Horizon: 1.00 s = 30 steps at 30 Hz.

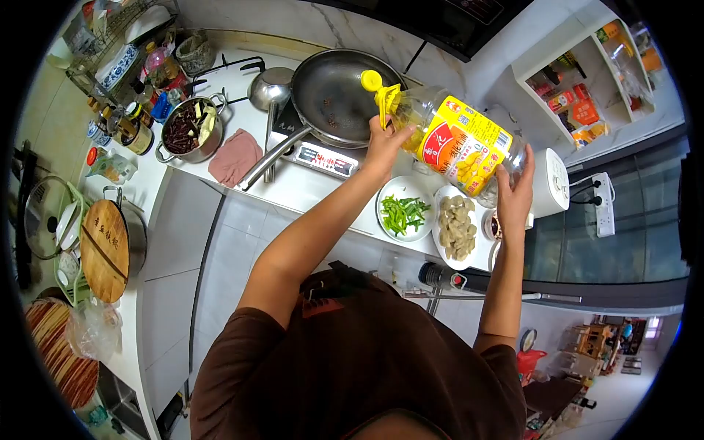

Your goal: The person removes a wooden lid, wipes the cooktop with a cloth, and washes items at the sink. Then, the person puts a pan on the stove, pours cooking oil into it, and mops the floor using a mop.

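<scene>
Both my hands hold a big clear cooking oil bottle (466,147) with a yellow and red label. It lies tilted nearly on its side, its yellow flip cap open and pointing left over the wok (334,95). Around the bottle's neck and handle my left hand (387,149) is closed. My right hand (515,192) grips the base end. A few small dark reddish bits lie in the dark wok, which sits on the stove. No oil stream can be made out. Below the bottle are a plate of sliced green peppers (405,213) and an oval plate of pale grey-brown pieces (457,226).
Left of the wok are a pink cloth (235,158), a pot of dried red chilies (192,130) and a steel ladle (271,88). Bottles and jars line the counter's left corner. A wooden-lidded pot (105,249) stands further left. A white appliance (551,183) is at right.
</scene>
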Available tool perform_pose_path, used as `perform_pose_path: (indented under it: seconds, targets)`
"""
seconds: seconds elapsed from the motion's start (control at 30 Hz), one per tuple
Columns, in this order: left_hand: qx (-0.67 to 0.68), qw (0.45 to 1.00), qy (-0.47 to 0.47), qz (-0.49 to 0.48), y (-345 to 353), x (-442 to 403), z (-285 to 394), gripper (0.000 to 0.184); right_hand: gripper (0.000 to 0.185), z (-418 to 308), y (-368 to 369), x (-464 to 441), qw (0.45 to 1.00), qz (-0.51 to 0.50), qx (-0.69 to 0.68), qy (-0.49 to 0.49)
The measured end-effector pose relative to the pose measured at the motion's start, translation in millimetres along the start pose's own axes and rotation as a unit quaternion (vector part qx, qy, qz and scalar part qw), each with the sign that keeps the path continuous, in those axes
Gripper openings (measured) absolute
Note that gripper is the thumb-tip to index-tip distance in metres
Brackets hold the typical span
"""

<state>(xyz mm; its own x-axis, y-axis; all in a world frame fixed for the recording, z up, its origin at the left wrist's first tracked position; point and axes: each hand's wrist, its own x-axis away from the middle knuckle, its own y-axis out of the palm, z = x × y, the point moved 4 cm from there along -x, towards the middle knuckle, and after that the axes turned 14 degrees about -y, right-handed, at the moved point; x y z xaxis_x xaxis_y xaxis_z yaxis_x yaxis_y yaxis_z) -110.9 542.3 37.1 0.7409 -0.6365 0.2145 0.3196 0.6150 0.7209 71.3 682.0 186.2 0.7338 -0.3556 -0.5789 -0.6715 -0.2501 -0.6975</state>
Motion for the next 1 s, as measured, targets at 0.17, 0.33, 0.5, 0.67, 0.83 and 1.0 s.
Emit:
perform_pose_path:
  seconds: [0.17,0.33,0.5,0.67,0.83,1.0]
  targets:
    - [0.016,1.0,-0.005,0.006,-0.9,4.4,6.5,0.057,0.061,-4.7,3.5,-6.4,0.999,-0.007,0.03,-0.022]
    - [0.03,1.0,0.002,0.007,-2.9,5.5,7.6,0.055,0.061,-7.0,3.8,-12.7,0.996,-0.009,0.071,-0.053]
    - [0.043,0.999,0.01,0.025,-3.6,8.1,13.1,0.052,0.061,-17.6,4.6,-24.3,0.994,-0.015,0.077,-0.072]
    - [0.066,0.997,0.02,0.025,-7.8,-4.5,10.4,0.052,0.062,-29.3,5.2,-37.8,0.995,-0.027,0.056,-0.08]
    - [0.082,0.996,0.029,0.016,-11.5,-14.6,12.2,0.058,0.061,-36.1,7.0,-55.1,0.993,-0.032,0.059,-0.097]
    - [0.101,0.994,0.048,0.007,-10.6,-18.7,17.7,0.059,0.061,-41.9,8.1,-63.7,0.99,-0.024,0.075,-0.113]
